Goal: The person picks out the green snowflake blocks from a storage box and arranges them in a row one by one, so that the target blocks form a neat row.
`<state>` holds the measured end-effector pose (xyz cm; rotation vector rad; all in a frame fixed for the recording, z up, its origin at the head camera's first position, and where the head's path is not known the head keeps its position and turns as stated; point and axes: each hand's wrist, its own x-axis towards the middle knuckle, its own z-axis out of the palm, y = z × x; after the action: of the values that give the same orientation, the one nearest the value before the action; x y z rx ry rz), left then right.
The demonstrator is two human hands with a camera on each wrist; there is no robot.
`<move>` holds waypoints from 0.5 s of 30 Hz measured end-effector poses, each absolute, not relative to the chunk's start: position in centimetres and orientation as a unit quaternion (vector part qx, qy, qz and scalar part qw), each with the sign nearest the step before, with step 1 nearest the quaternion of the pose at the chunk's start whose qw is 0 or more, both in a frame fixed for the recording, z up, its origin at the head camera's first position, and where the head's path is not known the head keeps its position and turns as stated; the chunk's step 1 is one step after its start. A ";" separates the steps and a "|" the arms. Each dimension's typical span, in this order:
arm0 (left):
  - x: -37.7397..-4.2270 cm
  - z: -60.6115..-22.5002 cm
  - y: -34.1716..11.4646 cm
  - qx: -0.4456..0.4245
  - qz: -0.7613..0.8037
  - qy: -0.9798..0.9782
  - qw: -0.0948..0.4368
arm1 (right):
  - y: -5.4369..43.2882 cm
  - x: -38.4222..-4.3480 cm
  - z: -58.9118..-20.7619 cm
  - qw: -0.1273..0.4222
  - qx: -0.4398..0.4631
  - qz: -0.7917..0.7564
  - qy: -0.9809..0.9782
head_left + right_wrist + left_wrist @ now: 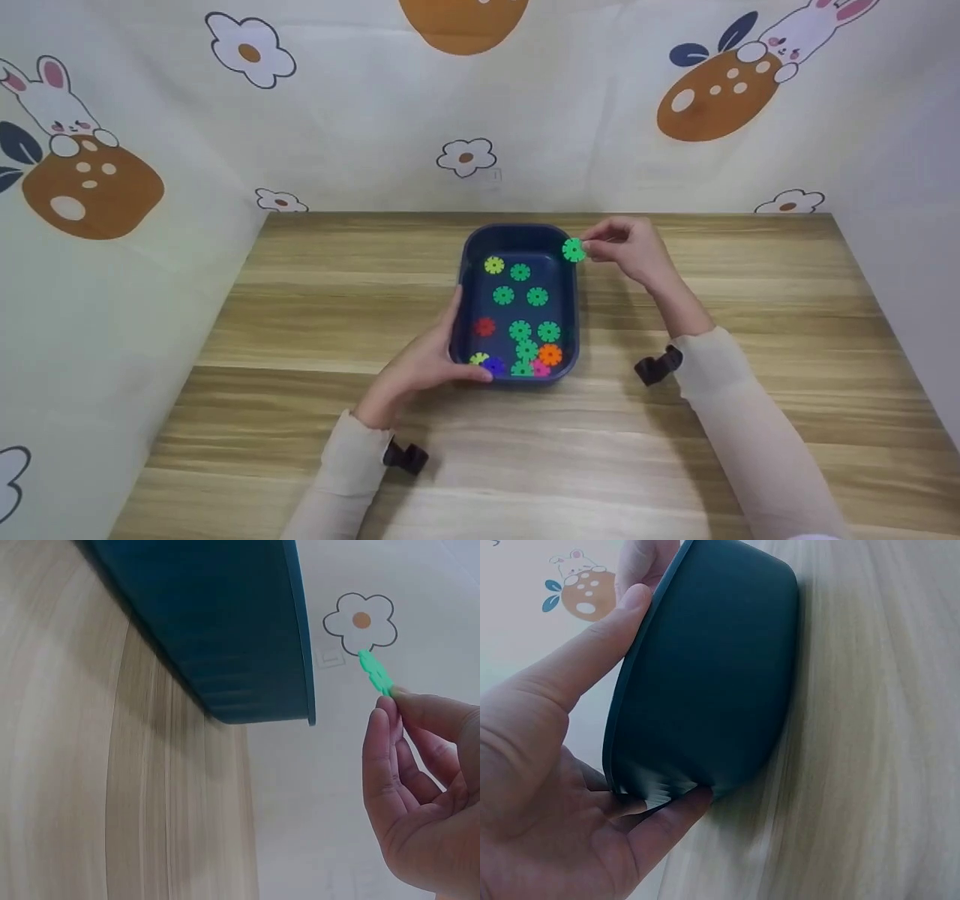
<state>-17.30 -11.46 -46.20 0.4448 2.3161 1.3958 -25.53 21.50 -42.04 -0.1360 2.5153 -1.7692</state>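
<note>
A dark blue rectangular bin [517, 238] stands on the wooden table, with toothed snowflake discs lying on its floor. My left hand [424, 361] holds the bin at its near left corner. In the left wrist view its thumb [604, 641] lies along the rim and its other fingers bend against the bin's side [705, 682]. At the far right corner, my right hand [634, 251] pinches a green snowflake disc [574, 256] between thumb and fingertips. This disc overlaps the bin's rim from above; the right wrist view shows the disc [375, 672] nearly edge-on, beyond the rim.
Several green discs [520, 272] lie spread through the bin. A yellow disc [494, 260] is at the far left, a red disc [485, 327] nearer, and orange [550, 349], pink and blue ones by the near wall. A patterned cloth [360, 150] hangs behind the table.
</note>
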 end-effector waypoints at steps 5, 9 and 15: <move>-17.2 -46.1 -11.5 0.161 0.485 0.839 0.187 | 22.3 -25.6 -42.3 0.011 -0.042 -0.579 0.814; -17.1 -46.0 -11.5 0.160 0.482 0.841 0.186 | 22.7 -25.7 -42.8 0.006 -0.032 -0.578 0.815; -17.0 -46.0 -11.5 0.165 0.485 0.837 0.190 | 23.4 -25.7 -43.2 0.013 -0.016 -0.582 0.813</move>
<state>-17.03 -11.50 -45.96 0.4636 2.3535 1.3629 -25.66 23.41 -43.21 -0.0488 2.5331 -1.8116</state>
